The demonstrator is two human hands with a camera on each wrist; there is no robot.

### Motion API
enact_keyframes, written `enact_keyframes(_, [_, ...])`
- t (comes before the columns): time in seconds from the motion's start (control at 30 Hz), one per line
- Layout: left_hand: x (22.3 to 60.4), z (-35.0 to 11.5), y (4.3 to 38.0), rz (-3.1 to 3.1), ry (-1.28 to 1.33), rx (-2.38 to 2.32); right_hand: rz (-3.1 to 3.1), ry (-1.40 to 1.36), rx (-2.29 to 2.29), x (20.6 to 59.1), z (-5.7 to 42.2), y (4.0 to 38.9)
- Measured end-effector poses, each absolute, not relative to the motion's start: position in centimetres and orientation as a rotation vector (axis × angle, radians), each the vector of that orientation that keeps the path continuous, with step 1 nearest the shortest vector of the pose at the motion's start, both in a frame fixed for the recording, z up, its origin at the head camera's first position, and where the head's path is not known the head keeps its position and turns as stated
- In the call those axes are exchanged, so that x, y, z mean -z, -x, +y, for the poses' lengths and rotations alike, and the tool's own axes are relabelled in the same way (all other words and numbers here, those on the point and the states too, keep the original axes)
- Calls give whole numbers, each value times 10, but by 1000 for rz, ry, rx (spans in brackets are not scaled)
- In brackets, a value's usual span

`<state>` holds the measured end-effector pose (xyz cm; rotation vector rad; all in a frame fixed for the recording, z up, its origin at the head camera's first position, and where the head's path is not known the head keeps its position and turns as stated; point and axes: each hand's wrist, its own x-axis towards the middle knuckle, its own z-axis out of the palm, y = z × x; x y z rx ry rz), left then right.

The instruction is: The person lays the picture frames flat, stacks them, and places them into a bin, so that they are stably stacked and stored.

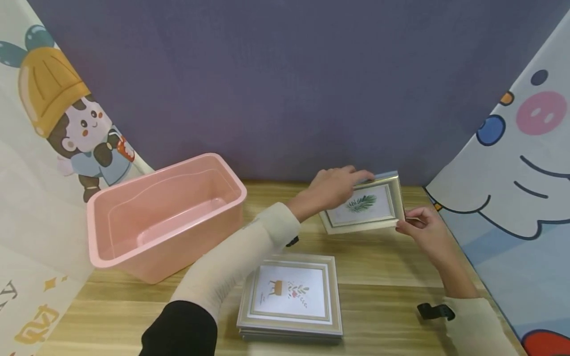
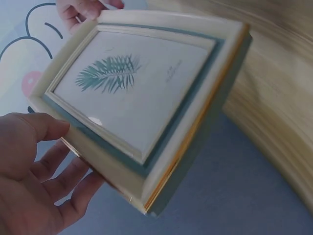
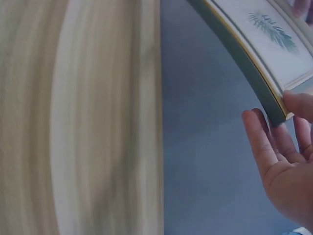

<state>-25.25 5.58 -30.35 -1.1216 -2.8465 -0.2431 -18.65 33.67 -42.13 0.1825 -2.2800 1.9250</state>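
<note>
Left sleeve [image 1: 254, 252] lies foremost. Left hand [image 1: 331, 188] grips the palm-leaf picture frame [image 1: 362, 205] by its far long edge; right hand [image 1: 425, 235] pinches its near corner. It sits tilted over the bench [image 1: 378, 306]. Keep both thumbs on the border, off the artwork. Left-wrist view exposes left thumb placement; only the head view shows the picture-frame stack [image 1: 291, 291] and pink bin [image 1: 178, 252].

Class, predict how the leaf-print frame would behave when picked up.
Probably stiff: the leaf-print frame shows no sag between left hand and right hand. Its rectangular shape makes rolling unlikely. Its shiny gold edge might feel slippery.
</note>
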Motion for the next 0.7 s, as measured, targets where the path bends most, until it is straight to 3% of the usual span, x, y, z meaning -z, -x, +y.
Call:
enact_keyframes(0.23, [302,41,247,-2762,1126,89,-2615,-168,-1501,426,317,191])
enact_keyframes(0.7, [309,16,239,-2515,1069,-81,-2694,-314,-1356,439,279,203])
